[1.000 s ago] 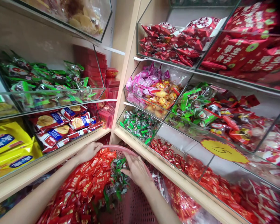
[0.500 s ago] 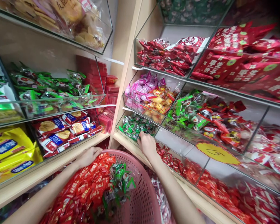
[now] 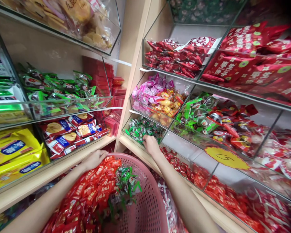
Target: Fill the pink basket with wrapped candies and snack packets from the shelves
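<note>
My left hand (image 3: 95, 160) rests over the far left rim of a pink perforated plastic basket (image 3: 149, 191), its fingers curled at the edge and partly hidden. Inside the basket lies a big heap of red-wrapped candies (image 3: 97, 184), with a smaller pile of green-and-clear wrapped candies (image 3: 126, 181) on its right side. Further forward, my right hand (image 3: 151, 144) is at the front of a small clear bin of green-wrapped candies (image 3: 142, 127). Its fingers are bent together, and whatever they may hold is hidden.
Clear-fronted shelves meet at a wooden corner post (image 3: 129, 77). Pink and yellow candies (image 3: 157, 94) sit above the right hand; red-wrapped candies (image 3: 184, 168) fill lower bins. A yellow price tag (image 3: 226, 158) hangs at right. Yellow packets (image 3: 16, 152) and red-blue biscuit packs (image 3: 68, 132) stand left.
The view has shifted slightly, so the shelves at left appear further right. My right hand has moved a little left along the green candy bin. The left hand stays at the basket rim.
</note>
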A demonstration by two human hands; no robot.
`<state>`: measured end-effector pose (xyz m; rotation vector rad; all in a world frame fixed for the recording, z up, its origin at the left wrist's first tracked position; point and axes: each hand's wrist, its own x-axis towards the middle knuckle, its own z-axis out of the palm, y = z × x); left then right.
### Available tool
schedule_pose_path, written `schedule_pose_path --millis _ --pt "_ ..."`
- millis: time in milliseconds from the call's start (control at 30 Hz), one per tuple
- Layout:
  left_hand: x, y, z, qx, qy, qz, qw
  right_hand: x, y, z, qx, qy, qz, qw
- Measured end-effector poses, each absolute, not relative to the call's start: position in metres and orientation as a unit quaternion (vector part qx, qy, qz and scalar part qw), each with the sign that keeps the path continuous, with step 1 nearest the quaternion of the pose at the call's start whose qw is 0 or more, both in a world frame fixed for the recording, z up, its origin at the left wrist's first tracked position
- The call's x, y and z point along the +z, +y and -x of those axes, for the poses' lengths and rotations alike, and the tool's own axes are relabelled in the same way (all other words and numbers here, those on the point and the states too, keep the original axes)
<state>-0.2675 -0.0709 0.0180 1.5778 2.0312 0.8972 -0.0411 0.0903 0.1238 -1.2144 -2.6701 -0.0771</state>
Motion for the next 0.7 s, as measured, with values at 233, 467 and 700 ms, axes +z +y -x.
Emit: schedule_pose_path --millis 233,467,700 --pt "0.021 -0.071 0.266 0.331 0.722 -0.572 0.204 0.133 0.074 0.032 -0.068 -0.912 0.378 0.142" --pt "0.02 -0.071 0.266 0.319 0.723 -0.574 0.213 0.151 0.036 0.007 0.069 -0.909 0.259 0.32" --pt "0.017 -0.071 0.267 0.325 0.726 -0.568 0.212 0.102 0.025 0.019 0.355 -0.834 0.281 0.315"
